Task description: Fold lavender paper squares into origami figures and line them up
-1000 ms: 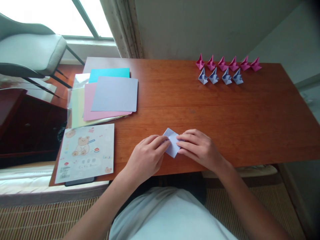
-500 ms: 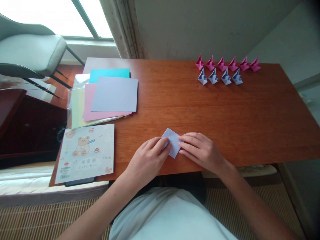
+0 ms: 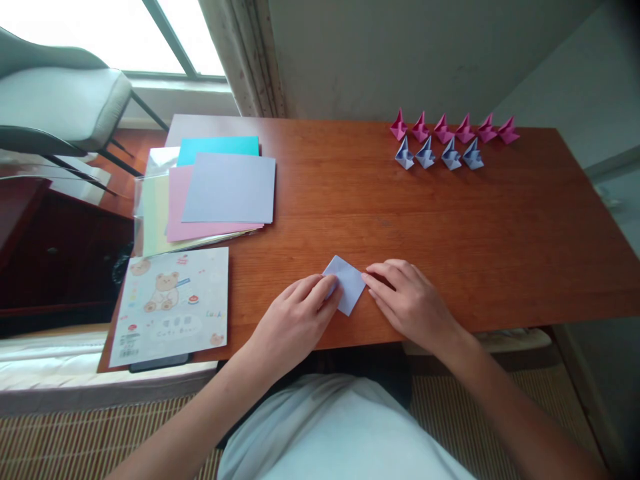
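White shirt cloth [image 3: 340, 427] fills the bottom centre of the frame. Just above, the left hand [image 3: 297, 317] has its grip closed, thumb and fingertips together on the left corner of a small folded lavender paper [image 3: 353, 285], lying diamond-wise at lower centre on the table [image 3: 350, 207]. The right hand [image 3: 413, 300] has its fingers loosely bent, tips at the paper's right corner; whether they pinch it cannot be told. Half a second earlier those fingers lay over its right side; they have slid rightward, baring more paper, while the left hand stays put. Farther off, upper right, stand four lavender folded figures [image 3: 425, 155], then six pink ones [image 3: 443, 131].
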The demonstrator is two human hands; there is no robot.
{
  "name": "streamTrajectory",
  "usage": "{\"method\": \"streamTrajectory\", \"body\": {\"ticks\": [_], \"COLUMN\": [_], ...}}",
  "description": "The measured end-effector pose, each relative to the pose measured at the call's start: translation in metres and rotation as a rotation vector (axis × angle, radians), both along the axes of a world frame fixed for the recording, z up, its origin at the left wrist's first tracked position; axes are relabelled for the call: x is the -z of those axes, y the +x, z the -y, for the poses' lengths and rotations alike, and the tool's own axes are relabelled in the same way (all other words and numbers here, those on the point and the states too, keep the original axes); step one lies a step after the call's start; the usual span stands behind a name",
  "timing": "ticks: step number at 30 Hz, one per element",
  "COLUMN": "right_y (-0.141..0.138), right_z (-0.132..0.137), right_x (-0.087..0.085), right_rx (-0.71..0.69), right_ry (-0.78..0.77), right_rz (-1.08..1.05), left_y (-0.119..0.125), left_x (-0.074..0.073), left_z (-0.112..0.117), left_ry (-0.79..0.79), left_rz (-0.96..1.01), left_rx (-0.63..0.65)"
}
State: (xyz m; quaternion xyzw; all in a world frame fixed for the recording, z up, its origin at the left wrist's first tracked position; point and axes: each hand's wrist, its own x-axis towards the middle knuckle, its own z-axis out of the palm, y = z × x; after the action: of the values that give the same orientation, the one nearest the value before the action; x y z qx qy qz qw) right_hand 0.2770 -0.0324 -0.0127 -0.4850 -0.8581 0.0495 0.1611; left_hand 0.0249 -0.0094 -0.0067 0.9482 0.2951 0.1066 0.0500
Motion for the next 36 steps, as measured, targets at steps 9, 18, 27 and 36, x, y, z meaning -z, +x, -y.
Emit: {"method": "streamTrajectory", "body": {"ticks": [9, 18, 27, 36], "right_y": [0.004, 0.002, 0.000, 0.003], "right_z": [-0.004, -0.023, -0.025, -0.026], "right_x": [-0.001, 0.002, 0.006, 0.006], "right_rx": [-0.136, -0.427, -0.367, -0.381], "right_ry": [0.085, 0.282, 0.171, 0.151], "right_rz": [0.089, 0.000, -0.047, -0.085], "left_y": [-0.005, -0.007, 0.002, 0.002], "left_x": [-0.003, -0.006, -0.008, -0.005], "left_z": [0.000, -0.008, -0.010, -0.010], "left_ry": [0.011, -0.023, -0.019, -0.013], "left_rz": [-0.032, -0.068, -0.055, -0.048], "left_rx": [0.068, 0.086, 0.037, 0.025]}}
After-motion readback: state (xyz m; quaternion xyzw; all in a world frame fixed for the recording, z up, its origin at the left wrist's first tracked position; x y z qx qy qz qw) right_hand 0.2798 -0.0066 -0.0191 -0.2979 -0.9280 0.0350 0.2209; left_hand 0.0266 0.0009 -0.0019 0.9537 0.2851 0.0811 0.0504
